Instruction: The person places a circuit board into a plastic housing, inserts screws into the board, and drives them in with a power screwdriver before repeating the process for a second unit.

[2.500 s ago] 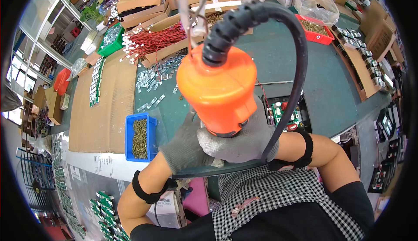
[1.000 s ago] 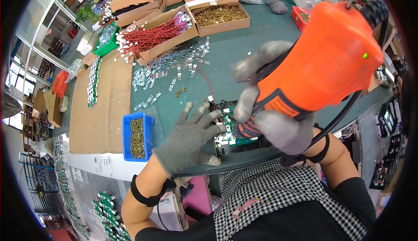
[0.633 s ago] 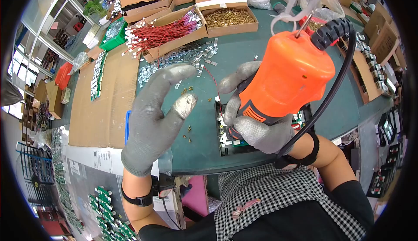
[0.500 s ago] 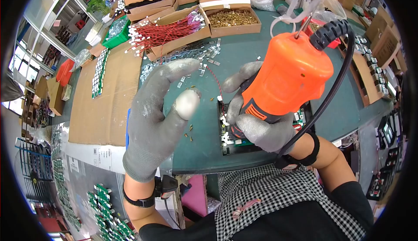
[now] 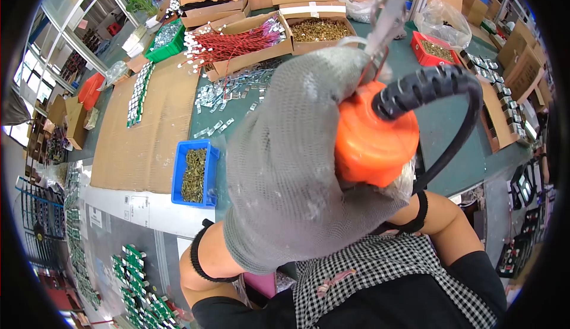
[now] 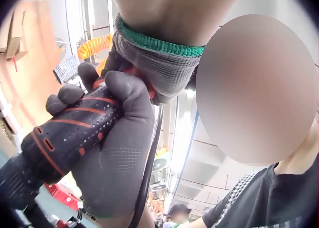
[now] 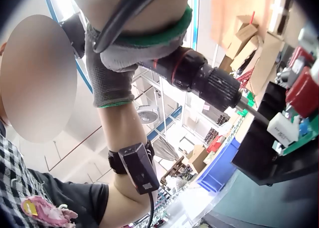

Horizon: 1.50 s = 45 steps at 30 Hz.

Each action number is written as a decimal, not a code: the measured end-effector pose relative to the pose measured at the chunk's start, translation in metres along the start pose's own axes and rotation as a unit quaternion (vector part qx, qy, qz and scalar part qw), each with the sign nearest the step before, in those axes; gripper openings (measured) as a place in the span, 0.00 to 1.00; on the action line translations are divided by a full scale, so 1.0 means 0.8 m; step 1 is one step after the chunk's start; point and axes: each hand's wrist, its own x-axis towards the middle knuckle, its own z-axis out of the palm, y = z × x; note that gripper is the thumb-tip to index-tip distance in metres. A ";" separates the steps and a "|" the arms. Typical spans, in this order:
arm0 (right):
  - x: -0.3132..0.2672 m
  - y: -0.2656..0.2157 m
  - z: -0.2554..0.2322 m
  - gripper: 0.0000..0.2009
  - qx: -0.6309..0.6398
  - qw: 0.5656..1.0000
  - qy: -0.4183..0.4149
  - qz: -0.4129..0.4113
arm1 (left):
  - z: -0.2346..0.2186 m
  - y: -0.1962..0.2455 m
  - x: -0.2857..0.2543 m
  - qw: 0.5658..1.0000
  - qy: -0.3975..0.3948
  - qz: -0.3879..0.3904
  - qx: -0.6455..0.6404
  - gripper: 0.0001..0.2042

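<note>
An orange and black electric screwdriver (image 5: pixel 380 136) stands upright below a metal hook in the head view. My gloved left hand (image 5: pixel 285 157) curls over its orange upper body, with most fingers hidden behind it. Lower down, my right hand (image 6: pixel 117 153) grips the black ribbed handle, as the left wrist view shows. In the right wrist view the bit (image 7: pixel 255 112) points down at a black tray-like case (image 7: pixel 256 160), its tip beside a white block-shaped component (image 7: pixel 282 128). A green circuit board (image 7: pixel 301 142) sits in that case. From the head, both hands and the tool cover the case.
A blue bin (image 5: pixel 176 180) of brass-coloured screws stands left of my left hand. Small metal plates (image 5: pixel 222 94) lie scattered behind it. Red wires fill a carton (image 5: pixel 255 59); a red bin (image 5: pixel 427 59) stands back right. The black cable (image 5: pixel 475 109) loops right of the tool.
My left hand, lifted and apart from the tool half a second ago, has moved right onto its orange body. The screwdriver has tipped from a slant to upright; my right hand keeps its grip.
</note>
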 end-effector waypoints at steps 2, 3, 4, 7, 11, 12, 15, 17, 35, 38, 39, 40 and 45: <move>0.001 0.004 0.003 0.30 -0.010 1.000 -0.002 -0.013 | -0.012 0.006 0.002 0.997 -0.032 0.006 0.066 0.40; 0.002 0.006 0.004 0.30 -0.013 1.000 -0.002 -0.019 | -0.014 0.007 0.004 0.995 -0.040 0.005 0.088 0.40; 0.001 0.007 0.005 0.31 -0.017 1.000 -0.002 -0.024 | -0.016 0.001 0.003 0.993 -0.038 0.010 0.114 0.41; 0.002 0.010 0.004 0.31 -0.025 0.999 -0.007 -0.039 | -0.016 -0.003 0.006 0.981 -0.036 0.063 0.180 0.43; 0.003 0.014 0.002 0.32 -0.039 0.997 -0.010 -0.061 | -0.012 -0.012 0.007 0.969 -0.026 0.119 0.215 0.45; 0.004 0.017 0.003 0.32 -0.041 0.997 -0.011 -0.066 | -0.013 -0.014 0.005 0.971 -0.024 0.100 0.215 0.45; 0.004 0.020 0.003 0.33 -0.050 0.995 -0.011 -0.083 | -0.022 0.011 0.009 0.960 -0.065 -0.027 0.271 0.45; 0.004 0.022 0.005 0.33 -0.057 0.994 -0.009 -0.093 | -0.024 0.018 0.010 0.952 -0.083 -0.063 0.287 0.46; -0.003 0.009 -0.001 0.32 -0.147 0.983 -0.009 -0.109 | -0.018 -0.014 -0.021 0.943 -0.161 -0.225 -0.184 0.54; -0.001 -0.001 -0.004 0.29 -0.165 0.984 -0.009 -0.062 | -0.055 -0.058 -0.062 0.896 -0.386 -0.218 0.031 0.62; -0.001 -0.004 -0.005 0.28 -0.169 0.984 -0.006 -0.053 | -0.052 -0.059 -0.072 0.890 -0.403 -0.202 0.065 0.61; -0.001 -0.005 -0.005 0.28 -0.172 0.984 -0.005 -0.043 | -0.049 -0.057 -0.081 0.884 -0.417 -0.188 0.097 0.60; 0.000 -0.003 -0.002 0.26 -0.171 0.985 -0.008 -0.036 | -0.016 -0.088 -0.158 0.883 -0.405 -0.236 0.010 0.43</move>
